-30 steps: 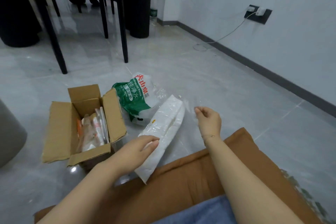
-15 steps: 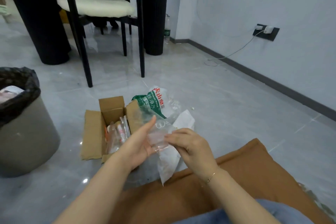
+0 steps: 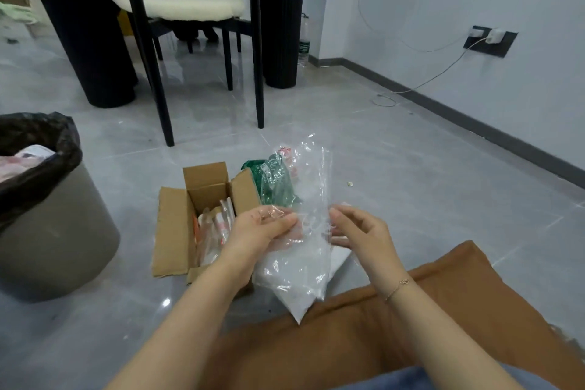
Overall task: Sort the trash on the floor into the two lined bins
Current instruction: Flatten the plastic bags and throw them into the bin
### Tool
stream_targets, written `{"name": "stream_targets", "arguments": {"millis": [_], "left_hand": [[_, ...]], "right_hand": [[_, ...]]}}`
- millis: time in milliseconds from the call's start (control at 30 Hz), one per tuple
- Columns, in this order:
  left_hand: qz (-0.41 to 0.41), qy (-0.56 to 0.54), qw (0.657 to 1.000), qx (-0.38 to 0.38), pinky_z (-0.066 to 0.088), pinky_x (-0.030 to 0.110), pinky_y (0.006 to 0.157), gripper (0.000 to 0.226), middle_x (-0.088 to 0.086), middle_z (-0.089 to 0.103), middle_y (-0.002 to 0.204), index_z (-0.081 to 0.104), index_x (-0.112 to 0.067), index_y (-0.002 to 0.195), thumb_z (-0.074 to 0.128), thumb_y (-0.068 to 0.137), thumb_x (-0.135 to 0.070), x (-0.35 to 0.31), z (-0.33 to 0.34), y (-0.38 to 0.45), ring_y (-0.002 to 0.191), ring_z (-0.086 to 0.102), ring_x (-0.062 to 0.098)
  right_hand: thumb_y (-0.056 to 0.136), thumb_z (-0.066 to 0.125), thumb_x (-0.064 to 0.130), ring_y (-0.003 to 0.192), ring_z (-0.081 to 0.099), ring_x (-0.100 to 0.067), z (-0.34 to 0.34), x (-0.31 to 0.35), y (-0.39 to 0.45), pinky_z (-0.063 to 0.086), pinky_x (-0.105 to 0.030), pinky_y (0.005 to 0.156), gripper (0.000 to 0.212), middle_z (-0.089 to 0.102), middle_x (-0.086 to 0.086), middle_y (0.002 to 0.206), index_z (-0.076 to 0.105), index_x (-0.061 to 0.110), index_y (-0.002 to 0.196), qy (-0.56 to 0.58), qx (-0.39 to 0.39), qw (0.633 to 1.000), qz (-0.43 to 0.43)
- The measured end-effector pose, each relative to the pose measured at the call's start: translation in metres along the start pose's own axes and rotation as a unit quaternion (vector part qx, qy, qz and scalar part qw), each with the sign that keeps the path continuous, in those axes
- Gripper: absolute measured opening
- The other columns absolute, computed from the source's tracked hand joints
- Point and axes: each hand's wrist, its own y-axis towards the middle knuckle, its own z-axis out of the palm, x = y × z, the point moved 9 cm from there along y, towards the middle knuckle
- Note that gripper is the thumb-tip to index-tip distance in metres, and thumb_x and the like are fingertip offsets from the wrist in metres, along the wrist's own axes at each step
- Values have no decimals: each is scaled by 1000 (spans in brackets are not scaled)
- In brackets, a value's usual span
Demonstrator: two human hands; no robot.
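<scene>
**Clear plastic bag up between both hands**

The person is holding a clear plastic bag (image 3: 304, 231) up off the floor (image 3: 411, 199), just in front of the knees. The left hand (image 3: 262, 231) is gripping the bag's left side, fingers curled over the film and the thumb underneath. The right hand (image 3: 361, 231) is sitting at the bag's right edge with its fingers bent; whether it is actually pinching the film cannot be told from here. The bag is hanging crumpled, its top rising above the hands and its lower part drooping toward a brown cushion (image 3: 380, 326) at the near edge of the floor.

Just left of the hands, an open cardboard box (image 3: 177, 231) is resting on the floor with wrappers inside it. Behind the bag, a green-printed plastic wrapper (image 3: 269, 180) is lying beside the box's right flap. Beneath the bag, a white packet (image 3: 340, 258) is showing only partly. Over at the left edge of the floor, a grey bin (image 3: 57, 241) lined with a black bag is standing with some trash already in it. A black chair (image 3: 177, 3) with a cream seat is standing further back.
</scene>
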Motion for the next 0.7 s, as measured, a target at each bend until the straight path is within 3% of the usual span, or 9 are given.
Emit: {"name": "stream_targets", "arguments": {"millis": [100, 200, 400, 533, 633, 700], "left_hand": [[22, 63, 998, -1, 57, 23, 59, 21, 11, 70, 80, 63, 3, 97, 73, 79, -3, 3, 5, 2, 60, 68, 12], [40, 91, 995, -8, 56, 28, 64, 23, 7, 68, 81, 60, -6, 92, 77, 78, -10, 6, 6, 3, 61, 66, 12], [41, 154, 987, 12, 48, 15, 53, 28, 1, 64, 93, 53, -16, 118, 62, 92, -24, 8, 19, -5, 66, 60, 5], [48, 200, 978, 40, 45, 16, 50, 18, -4, 61, 80, 56, -10, 113, 52, 98, -20, 7, 22, -7, 56, 55, 3], [46, 182, 981, 36, 40, 16, 49, 14, 1, 57, 74, 62, -8, 103, 55, 96, -18, 1, 17, -6, 57, 48, 8], [32, 119, 991, 42, 42, 21, 59, 12, 6, 59, 79, 67, -12, 102, 58, 94, -14, -2, 14, -5, 66, 51, 12]], "right_hand": [[87, 66, 13, 67, 65, -17, 3, -3, 1, 59, -31, 66, 15, 70, -10, 77, 70, 0, 93, -17, 38, 999, 20], [89, 63, 8, 59, 65, -11, 4, -1, 1, 59, -29, 64, 11, 70, -3, 68, 70, 0, 89, -10, 46, 999, 12], [92, 57, 7, 60, 69, -16, 7, -4, -2, 57, -25, 62, 13, 69, 0, 68, 69, 7, 98, -11, 69, 997, 33], [92, 58, 9, 46, 60, -13, 7, -7, -4, 51, -22, 46, 16, 63, -7, 62, 69, 2, 102, -56, 79, 994, 45], [92, 60, 13, 36, 50, -20, 7, -4, -2, 45, -23, 39, 19, 58, -23, 63, 68, 6, 107, -54, 98, 993, 32], [91, 60, 11, 41, 50, -18, 7, -2, -2, 46, -23, 42, 21, 57, -20, 65, 68, 11, 111, 11, 105, 994, 33]]}}
